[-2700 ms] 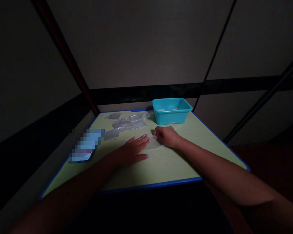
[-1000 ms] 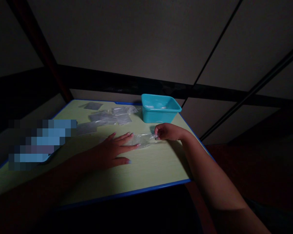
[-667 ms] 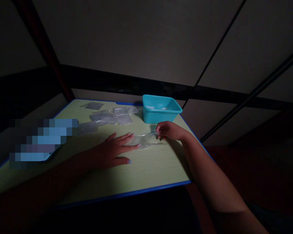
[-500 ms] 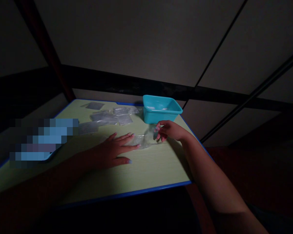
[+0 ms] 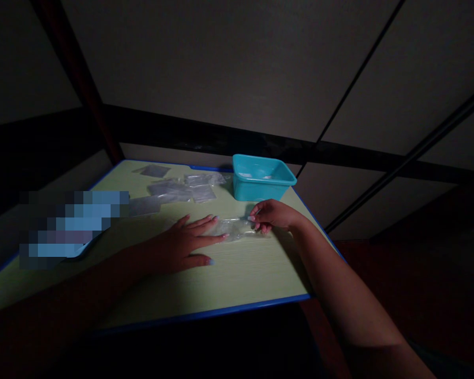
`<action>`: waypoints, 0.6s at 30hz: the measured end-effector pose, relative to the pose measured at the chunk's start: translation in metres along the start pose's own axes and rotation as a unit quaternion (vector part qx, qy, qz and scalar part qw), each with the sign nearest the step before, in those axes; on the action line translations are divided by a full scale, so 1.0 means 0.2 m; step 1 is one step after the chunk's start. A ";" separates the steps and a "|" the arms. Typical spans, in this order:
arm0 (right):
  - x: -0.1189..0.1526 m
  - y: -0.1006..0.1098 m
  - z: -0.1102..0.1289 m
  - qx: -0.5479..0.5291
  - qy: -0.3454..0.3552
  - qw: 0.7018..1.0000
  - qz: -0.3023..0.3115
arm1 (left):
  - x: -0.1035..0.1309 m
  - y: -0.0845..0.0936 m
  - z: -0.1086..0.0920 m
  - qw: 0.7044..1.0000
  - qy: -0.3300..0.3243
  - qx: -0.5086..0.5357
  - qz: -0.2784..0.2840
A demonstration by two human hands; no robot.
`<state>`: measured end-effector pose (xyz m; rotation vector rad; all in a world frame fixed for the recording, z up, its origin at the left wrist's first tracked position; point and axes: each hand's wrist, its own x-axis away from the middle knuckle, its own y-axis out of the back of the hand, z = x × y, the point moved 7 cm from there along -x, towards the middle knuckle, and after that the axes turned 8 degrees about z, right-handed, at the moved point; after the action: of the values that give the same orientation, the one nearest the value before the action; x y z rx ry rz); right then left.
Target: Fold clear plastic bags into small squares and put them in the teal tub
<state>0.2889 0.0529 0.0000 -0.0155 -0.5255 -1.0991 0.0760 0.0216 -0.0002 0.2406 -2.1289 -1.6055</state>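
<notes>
A clear plastic bag [image 5: 237, 229] lies flat on the pale table. Spread over its left part is my left hand [image 5: 189, 242], fingers apart and palm down. My right hand [image 5: 274, 215] is at the bag's right end, thumb and fingertips pinched together on the plastic. Behind the right hand stands a turquoise plastic basket [image 5: 260, 190], with some small pale things inside that I cannot make out. Farther back on the left, several flat clear bags [image 5: 169, 189] lie loosely overlapping.
The table [image 5: 237, 279] has a blue edge and stands against a panelled wall [image 5: 205, 68]. At its left side lies a blurred-out object with a light blue surface [image 5: 82, 216].
My right hand has come down slightly with its fingers closing, and the bag's raised right end now lies lower and flatter. My left hand has stayed in place.
</notes>
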 end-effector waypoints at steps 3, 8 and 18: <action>0.00 -0.02 -0.01 0.023 -0.021 0.999 0.038 | 0.00 0.00 0.00 1.000 0.003 -0.006 0.002; 0.01 -0.03 0.01 0.032 0.000 0.999 0.036 | 0.00 -0.01 0.01 1.000 0.004 -0.005 0.000; -0.01 -0.03 0.02 0.002 0.054 0.998 0.027 | 0.00 -0.01 0.01 1.000 0.001 -0.002 -0.004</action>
<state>0.2803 0.0528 0.0015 0.0321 -0.4279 -1.0394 0.0751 0.0229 -0.0034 0.2494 -2.1258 -1.6124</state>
